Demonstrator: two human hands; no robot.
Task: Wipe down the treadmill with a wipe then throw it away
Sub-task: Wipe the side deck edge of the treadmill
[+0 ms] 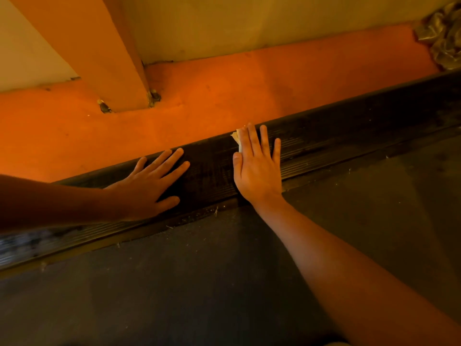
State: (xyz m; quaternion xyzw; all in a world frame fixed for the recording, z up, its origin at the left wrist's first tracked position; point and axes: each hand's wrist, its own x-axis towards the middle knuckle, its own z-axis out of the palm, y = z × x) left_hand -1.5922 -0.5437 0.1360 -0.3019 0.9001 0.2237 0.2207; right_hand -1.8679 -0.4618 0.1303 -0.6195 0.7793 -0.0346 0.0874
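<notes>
The treadmill's dark ribbed side rail (349,136) runs diagonally from lower left to upper right, with the dark belt (199,283) below it. My right hand (258,166) lies flat on the rail with straight fingers, pressing a pale wipe (236,137) under them; only a small corner of the wipe shows by my index finger. My left hand (152,183) rests flat on the rail a little to the left, fingers spread, holding nothing.
An orange floor (224,96) lies beyond the rail. An orange post (99,58) bolted to the floor rises at upper left before a pale wall. A crumpled grey plastic sheet (444,33) sits in the top right corner. Crumbs and dust lie along the belt's edge.
</notes>
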